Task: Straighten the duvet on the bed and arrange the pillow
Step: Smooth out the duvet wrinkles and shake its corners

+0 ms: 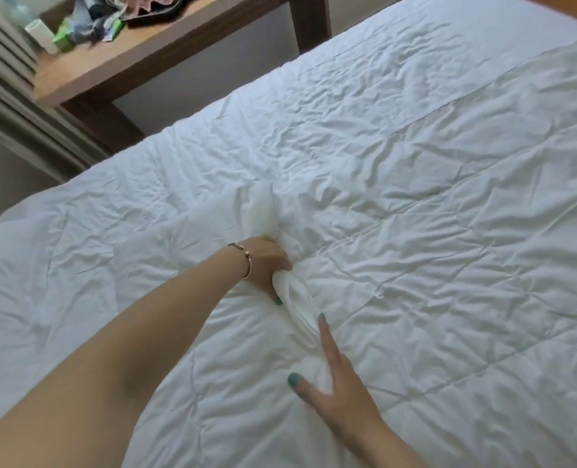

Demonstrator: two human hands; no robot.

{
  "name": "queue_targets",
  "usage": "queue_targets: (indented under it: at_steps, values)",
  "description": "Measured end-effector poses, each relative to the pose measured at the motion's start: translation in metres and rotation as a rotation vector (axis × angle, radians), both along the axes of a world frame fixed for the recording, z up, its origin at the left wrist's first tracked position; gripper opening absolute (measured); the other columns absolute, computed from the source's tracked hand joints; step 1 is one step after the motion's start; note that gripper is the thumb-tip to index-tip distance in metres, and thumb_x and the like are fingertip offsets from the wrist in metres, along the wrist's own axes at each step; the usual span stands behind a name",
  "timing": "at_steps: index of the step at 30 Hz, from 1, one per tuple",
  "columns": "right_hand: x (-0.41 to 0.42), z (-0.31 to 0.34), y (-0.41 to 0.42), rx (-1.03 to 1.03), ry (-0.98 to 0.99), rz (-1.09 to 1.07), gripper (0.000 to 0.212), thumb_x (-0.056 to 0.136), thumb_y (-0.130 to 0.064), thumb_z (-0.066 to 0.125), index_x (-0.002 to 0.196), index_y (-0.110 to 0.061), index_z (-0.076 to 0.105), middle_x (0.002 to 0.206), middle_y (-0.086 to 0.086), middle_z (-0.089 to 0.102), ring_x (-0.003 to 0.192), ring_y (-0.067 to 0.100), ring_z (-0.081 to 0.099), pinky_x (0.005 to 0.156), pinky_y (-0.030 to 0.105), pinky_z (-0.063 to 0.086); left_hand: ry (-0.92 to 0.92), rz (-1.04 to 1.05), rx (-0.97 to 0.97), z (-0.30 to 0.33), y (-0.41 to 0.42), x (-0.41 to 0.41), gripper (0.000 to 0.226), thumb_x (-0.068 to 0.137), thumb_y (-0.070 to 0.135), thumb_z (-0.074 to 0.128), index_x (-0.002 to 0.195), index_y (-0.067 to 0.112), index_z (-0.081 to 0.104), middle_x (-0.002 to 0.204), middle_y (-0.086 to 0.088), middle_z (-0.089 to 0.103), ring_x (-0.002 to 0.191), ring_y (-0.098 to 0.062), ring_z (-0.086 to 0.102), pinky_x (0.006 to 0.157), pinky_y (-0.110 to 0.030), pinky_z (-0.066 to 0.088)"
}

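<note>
White quilted duvet [415, 265], creased, spread over bed; left hand [267, 265] grips a bunched fold; right hand [341, 373] flat, fingers straight, pressing duvet; wooden desk [118, 62] holds blurred clutter.

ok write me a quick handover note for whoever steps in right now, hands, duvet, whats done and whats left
Left hand: grips a bunched fold of the white duvet.
Right hand: open, fingers spread flat on the duvet beside that fold.
Duvet: covers the bed, still creased, raised ridge at centre.
Pillow: not in view.
Done: duvet roughly spread.
Left: pull the fold flat, smooth creases, arrange the pillow.
</note>
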State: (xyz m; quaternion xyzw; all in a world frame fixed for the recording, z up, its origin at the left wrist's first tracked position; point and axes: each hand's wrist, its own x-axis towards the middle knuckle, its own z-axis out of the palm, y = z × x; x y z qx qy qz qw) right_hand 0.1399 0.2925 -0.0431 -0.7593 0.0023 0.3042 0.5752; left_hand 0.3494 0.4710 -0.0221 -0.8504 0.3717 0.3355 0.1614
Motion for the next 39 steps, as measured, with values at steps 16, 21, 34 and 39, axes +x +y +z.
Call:
queue_targets:
  at_steps: [16, 21, 34, 39]
  values:
    - [0.038, -0.011, -0.14, -0.665, 0.134, -0.336, 0.065, 0.068, -0.086, 0.047, 0.1, -0.029, 0.046, 0.106, -0.006, 0.064, 0.1, 0.022, 0.062, 0.076, 0.033, 0.046, -0.22, 0.328, -0.176, -0.031, -0.151, 0.05, 0.066, 0.078, 0.077, 0.045, 0.121, 0.027, 0.052, 0.125, 0.003, 0.05, 0.134, -0.02, 0.032, 0.116, -0.052, -0.005]
    - [0.035, -0.022, -0.141, -0.704, -0.022, -0.56, 0.054, 0.077, -0.079, 0.047, 0.093, -0.028, 0.056, 0.086, -0.003, 0.068, 0.087, 0.028, 0.064, 0.072, 0.034, 0.049, -0.33, 0.397, -0.386, -0.013, -0.155, 0.07, 0.045, 0.077, 0.067, 0.06, 0.097, 0.027, 0.055, 0.106, 0.006, 0.042, 0.118, -0.018, 0.037, 0.117, -0.046, 0.003]
    - [0.046, -0.091, -0.131, -0.845, -0.473, 0.142, 0.066, 0.092, -0.07, 0.024, 0.151, -0.042, 0.017, 0.16, -0.006, 0.02, 0.146, 0.026, 0.021, 0.116, 0.054, 0.017, -0.451, 1.046, -0.316, -0.07, -0.15, -0.026, 0.08, 0.079, 0.084, 0.021, 0.148, 0.051, -0.004, 0.16, 0.006, -0.019, 0.146, -0.022, -0.021, 0.111, -0.066, 0.003]
    - [0.049, -0.112, -0.125, -0.875, -0.507, 0.127, 0.067, 0.092, -0.065, 0.029, 0.152, -0.037, 0.018, 0.159, 0.001, 0.024, 0.146, 0.03, 0.02, 0.115, 0.056, 0.014, -0.618, 0.956, -0.239, -0.085, -0.127, -0.028, 0.088, 0.073, 0.092, 0.018, 0.148, 0.051, -0.001, 0.162, 0.0, -0.012, 0.148, -0.028, -0.012, 0.104, -0.072, -0.006]
